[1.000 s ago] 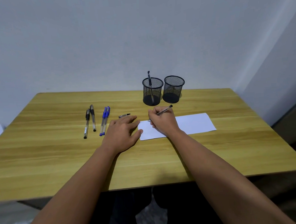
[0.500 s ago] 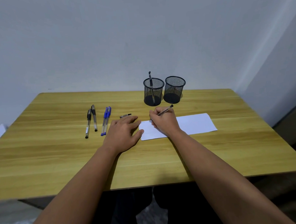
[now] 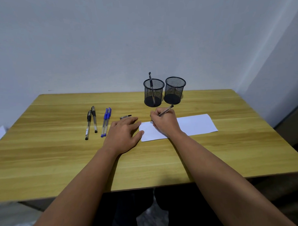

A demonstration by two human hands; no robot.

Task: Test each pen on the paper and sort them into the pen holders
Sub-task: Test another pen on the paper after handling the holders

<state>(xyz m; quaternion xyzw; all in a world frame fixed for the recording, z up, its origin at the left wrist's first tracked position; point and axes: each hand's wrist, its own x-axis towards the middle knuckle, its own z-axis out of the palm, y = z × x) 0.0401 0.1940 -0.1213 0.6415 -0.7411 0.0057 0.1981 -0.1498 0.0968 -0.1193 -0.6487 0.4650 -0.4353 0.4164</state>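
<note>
Your right hand (image 3: 165, 122) pinches a pen (image 3: 166, 110) with its tip on the paper (image 3: 194, 124); your left hand (image 3: 123, 134) lies flat and spread at the paper's left edge.
Four pens (image 3: 98, 122) and a cap (image 3: 125, 117) lie to the left on the table (image 3: 62, 158). One pen stands in the left holder (image 3: 153, 93); the right holder (image 3: 174, 90) is just beside it.

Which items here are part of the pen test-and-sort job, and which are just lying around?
Job:
- pen in the right hand, tip on the paper
- left hand, flat by the paper's edge
- two black pens, two blue pens, pen cap
- left holder with one pen, right holder

Lying about:
- white object at the left edge, unclear what
</note>
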